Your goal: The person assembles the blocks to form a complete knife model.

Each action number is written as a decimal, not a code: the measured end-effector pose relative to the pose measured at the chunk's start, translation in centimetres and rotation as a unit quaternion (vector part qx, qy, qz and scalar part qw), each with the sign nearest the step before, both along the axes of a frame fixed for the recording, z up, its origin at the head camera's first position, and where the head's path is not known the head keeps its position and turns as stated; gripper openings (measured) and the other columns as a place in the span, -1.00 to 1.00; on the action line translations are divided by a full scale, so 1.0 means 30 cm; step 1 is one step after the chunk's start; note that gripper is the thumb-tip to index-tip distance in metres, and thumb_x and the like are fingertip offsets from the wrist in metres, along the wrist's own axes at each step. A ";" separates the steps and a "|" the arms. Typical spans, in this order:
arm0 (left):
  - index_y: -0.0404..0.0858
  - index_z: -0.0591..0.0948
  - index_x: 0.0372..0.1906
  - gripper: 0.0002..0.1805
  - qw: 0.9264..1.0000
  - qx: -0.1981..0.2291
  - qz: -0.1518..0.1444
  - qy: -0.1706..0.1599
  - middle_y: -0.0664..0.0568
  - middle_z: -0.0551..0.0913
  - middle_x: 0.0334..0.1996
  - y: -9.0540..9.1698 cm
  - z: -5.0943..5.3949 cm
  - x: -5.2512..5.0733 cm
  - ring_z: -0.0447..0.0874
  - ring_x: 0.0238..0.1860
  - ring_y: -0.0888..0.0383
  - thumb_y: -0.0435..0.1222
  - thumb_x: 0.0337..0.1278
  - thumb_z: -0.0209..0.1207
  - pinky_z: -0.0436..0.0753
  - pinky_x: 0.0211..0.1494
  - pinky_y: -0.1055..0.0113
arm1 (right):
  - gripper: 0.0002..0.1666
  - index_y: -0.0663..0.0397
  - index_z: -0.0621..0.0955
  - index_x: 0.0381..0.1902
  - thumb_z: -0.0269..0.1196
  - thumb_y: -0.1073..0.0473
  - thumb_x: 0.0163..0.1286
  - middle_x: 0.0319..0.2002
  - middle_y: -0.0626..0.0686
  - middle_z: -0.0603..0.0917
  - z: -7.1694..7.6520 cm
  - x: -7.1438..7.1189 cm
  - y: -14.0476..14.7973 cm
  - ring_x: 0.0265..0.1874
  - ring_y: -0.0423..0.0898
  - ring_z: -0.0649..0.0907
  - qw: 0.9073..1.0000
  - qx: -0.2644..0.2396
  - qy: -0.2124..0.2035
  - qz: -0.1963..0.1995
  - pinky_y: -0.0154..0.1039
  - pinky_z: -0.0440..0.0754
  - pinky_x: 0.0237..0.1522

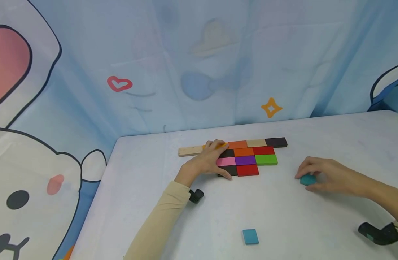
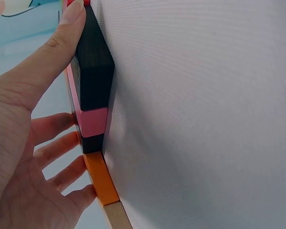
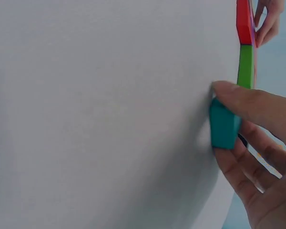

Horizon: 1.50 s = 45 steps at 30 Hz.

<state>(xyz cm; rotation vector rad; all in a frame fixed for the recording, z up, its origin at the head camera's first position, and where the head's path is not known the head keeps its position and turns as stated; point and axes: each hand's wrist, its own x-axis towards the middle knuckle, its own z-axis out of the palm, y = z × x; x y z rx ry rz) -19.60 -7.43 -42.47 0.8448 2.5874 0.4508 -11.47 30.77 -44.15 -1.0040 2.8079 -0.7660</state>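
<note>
My right hand (image 1: 335, 177) pinches a teal wooden block (image 1: 307, 179) between thumb and fingers, a short way right of the laid-out blocks. The right wrist view shows the teal block (image 3: 224, 125) just off or on the cloth; I cannot tell which. My left hand (image 1: 202, 160) spans the left side of several rows of flat coloured blocks. Its thumb rests at the front black block (image 2: 95, 71), and its fingertips touch near the pink block (image 2: 94, 123) and the orange block (image 2: 102, 179) behind. The hand partly hides these blocks.
Purple (image 1: 245, 160), green (image 1: 266, 159) and red (image 1: 248, 170) blocks lie side by side in the rows. A natural wood block (image 1: 189, 151) and a black block (image 1: 276, 142) end the longest, back row. A square teal block (image 1: 250, 237) lies alone nearer the front.
</note>
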 end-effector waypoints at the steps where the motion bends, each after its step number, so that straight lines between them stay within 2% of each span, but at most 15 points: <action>1: -0.16 0.14 0.69 0.24 1.000 0.000 0.000 0.001 0.00 0.12 0.61 0.000 0.000 -0.001 0.04 0.56 0.00 0.16 -0.01 0.55 0.43 0.51 0.14 | -0.55 -0.07 0.79 -0.19 0.71 0.25 -0.08 -0.18 -0.17 0.64 -0.001 0.004 0.002 -0.26 -0.40 0.58 1.000 -0.004 0.003 -0.012 -0.45 0.71 -0.25; 5: -0.15 0.14 0.69 0.25 1.000 0.002 0.002 0.002 0.01 0.11 0.61 0.000 0.001 -0.003 0.04 0.56 0.00 0.16 -0.01 0.55 0.43 0.51 0.13 | -0.51 0.05 0.79 -0.11 0.71 0.19 -0.05 -0.20 -0.18 0.65 0.005 0.017 0.006 -0.32 -0.44 0.57 0.998 0.004 -0.005 -0.068 -0.43 0.71 -0.29; 8: -0.14 0.14 0.69 0.25 1.000 0.001 0.003 0.000 0.02 0.11 0.61 0.000 0.001 -0.004 0.03 0.57 0.00 0.16 -0.02 0.56 0.42 0.51 0.12 | -0.46 0.14 0.78 -0.06 0.70 0.21 -0.04 -0.20 -0.19 0.65 0.011 0.021 0.009 -0.33 -0.44 0.56 0.996 0.017 -0.017 -0.086 -0.42 0.71 -0.28; 12: -0.15 0.14 0.69 0.25 1.000 0.004 0.002 -0.002 0.01 0.11 0.62 0.000 0.001 0.000 0.03 0.57 -0.01 0.16 -0.02 0.56 0.41 0.52 0.12 | -0.48 0.12 0.78 -0.03 0.68 0.27 -0.01 -0.18 -0.20 0.66 0.016 0.015 0.007 -0.31 -0.42 0.55 0.996 0.035 -0.024 -0.078 -0.41 0.71 -0.24; 18: -0.14 0.13 0.69 0.25 1.000 0.002 0.003 -0.004 0.01 0.11 0.62 -0.002 -0.001 0.004 0.04 0.56 0.00 0.16 -0.01 0.55 0.42 0.51 0.13 | -0.45 0.11 0.78 -0.02 0.66 0.38 -0.04 -0.19 -0.18 0.66 0.027 -0.032 -0.031 -0.26 -0.31 0.61 0.997 0.029 0.025 -0.068 -0.38 0.74 -0.20; 20: -0.15 0.13 0.69 0.24 1.000 0.003 0.003 -0.005 0.01 0.11 0.62 -0.005 0.000 0.003 0.03 0.56 0.00 0.16 0.00 0.55 0.42 0.52 0.12 | -0.44 0.14 0.78 -0.01 0.66 0.41 -0.05 -0.18 -0.12 0.68 0.040 -0.063 -0.056 -0.22 -0.21 0.65 0.996 0.027 0.040 -0.075 -0.29 0.77 -0.16; 25: -0.15 0.13 0.69 0.24 1.000 0.004 0.006 -0.004 0.01 0.10 0.62 -0.012 0.002 0.003 0.03 0.57 -0.01 0.16 0.00 0.55 0.41 0.52 0.11 | -0.48 0.27 0.77 0.02 0.62 0.44 0.04 -0.14 0.09 0.69 0.071 -0.152 -0.116 -0.15 0.03 0.68 0.995 0.023 0.036 -0.089 0.03 0.79 -0.09; 28: -0.14 0.13 0.69 0.25 1.000 0.000 0.002 -0.001 0.01 0.11 0.62 -0.008 -0.001 0.003 0.03 0.57 0.00 0.17 0.00 0.54 0.42 0.52 0.12 | -0.50 0.29 0.75 0.02 0.59 0.45 0.08 -0.12 0.15 0.69 0.070 -0.183 -0.134 -0.11 0.10 0.67 0.995 0.022 0.035 -0.090 0.12 0.77 -0.06; 36: -0.13 0.09 0.70 0.25 1.000 -0.016 -0.016 -0.007 0.03 0.07 0.63 0.018 -0.016 0.008 0.02 0.57 0.03 0.19 0.03 0.51 0.37 0.54 0.18 | -0.52 0.35 0.73 0.04 0.56 0.44 0.12 -0.10 0.21 0.65 0.023 -0.185 -0.147 -0.04 0.20 0.61 0.995 0.045 -0.001 -0.089 0.15 0.76 -0.04; 45: -0.12 0.09 0.70 0.25 1.000 -0.018 -0.007 -0.006 0.05 0.06 0.63 0.019 -0.007 0.011 0.00 0.57 0.04 0.18 0.03 0.52 0.37 0.55 0.19 | -0.52 0.42 0.72 0.01 0.56 0.48 0.09 -0.08 0.23 0.60 0.013 -0.180 -0.154 -0.07 0.17 0.61 0.995 0.042 0.036 -0.087 0.13 0.76 -0.05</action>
